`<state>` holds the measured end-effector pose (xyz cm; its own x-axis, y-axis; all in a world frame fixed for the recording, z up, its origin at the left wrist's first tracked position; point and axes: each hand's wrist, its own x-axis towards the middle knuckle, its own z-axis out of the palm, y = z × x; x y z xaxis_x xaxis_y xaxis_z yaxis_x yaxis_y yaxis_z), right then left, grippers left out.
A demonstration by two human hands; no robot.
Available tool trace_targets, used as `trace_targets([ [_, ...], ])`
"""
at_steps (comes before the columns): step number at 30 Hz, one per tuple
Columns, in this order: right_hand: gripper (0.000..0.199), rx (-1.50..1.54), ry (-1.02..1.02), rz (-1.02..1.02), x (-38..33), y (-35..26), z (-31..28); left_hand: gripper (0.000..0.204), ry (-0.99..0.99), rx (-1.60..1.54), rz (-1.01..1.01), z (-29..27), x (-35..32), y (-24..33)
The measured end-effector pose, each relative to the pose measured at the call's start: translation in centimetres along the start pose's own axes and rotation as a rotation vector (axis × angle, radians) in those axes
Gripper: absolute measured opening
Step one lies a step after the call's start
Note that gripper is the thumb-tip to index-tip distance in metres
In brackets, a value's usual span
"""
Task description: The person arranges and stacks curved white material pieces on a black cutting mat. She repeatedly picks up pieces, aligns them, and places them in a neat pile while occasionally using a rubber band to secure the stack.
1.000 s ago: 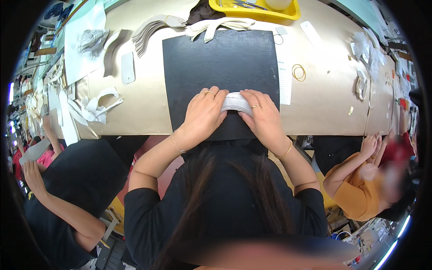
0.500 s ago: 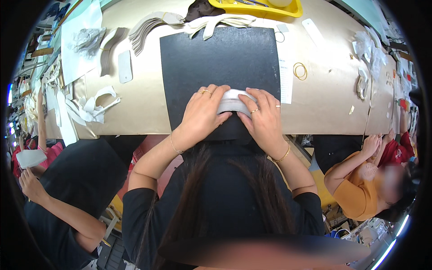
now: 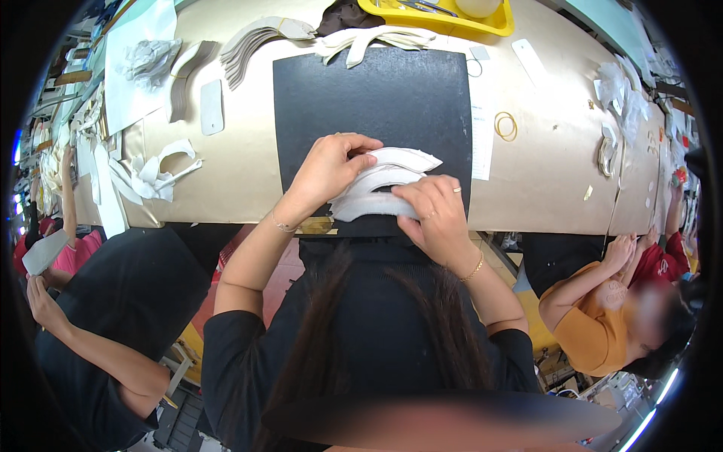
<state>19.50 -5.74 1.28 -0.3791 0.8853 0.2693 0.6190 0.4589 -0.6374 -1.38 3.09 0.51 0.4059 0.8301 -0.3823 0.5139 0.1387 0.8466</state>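
Note:
Several curved white strips, like collar or visor pieces, lie fanned out near the front of a black mat (image 3: 369,94). Between thumb and fingers, my left hand (image 3: 331,169) grips the left end of the farthest curved strip (image 3: 410,158). My right hand (image 3: 437,215) has its fingers closed on the right part of the nearest curved strip (image 3: 369,207), by the table's front edge. The middle strips partly overlap the others. My fingertips hide the gripped ends.
Stacks of curved grey pieces (image 3: 252,41) stand at the back left, beside white strips (image 3: 376,39). A yellow tray (image 3: 452,22) holds tools. White scraps (image 3: 162,173) lie left, rubber bands (image 3: 505,126) right. Other people sit on both sides; one on the left holds a white piece (image 3: 45,252).
The white strips, earlier bunched together between both hands, are now spread apart. My left hand has shifted slightly left and my right hand has come a little nearer.

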Motion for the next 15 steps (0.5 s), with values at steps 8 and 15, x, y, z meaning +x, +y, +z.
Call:
trace_targets([
  [8, 0.056, 0.110, 0.004, -0.062, 0.3, 1.4, -1.0, 0.022, -0.017, 0.047, 0.030, -0.4, 0.1, 1.2],
  [15, 0.052, -0.093, -0.084, 0.258, 0.7, 1.1, 1.1, 0.028, 0.024, 0.006, 0.074, 0.2, 1.0, 0.9],
])
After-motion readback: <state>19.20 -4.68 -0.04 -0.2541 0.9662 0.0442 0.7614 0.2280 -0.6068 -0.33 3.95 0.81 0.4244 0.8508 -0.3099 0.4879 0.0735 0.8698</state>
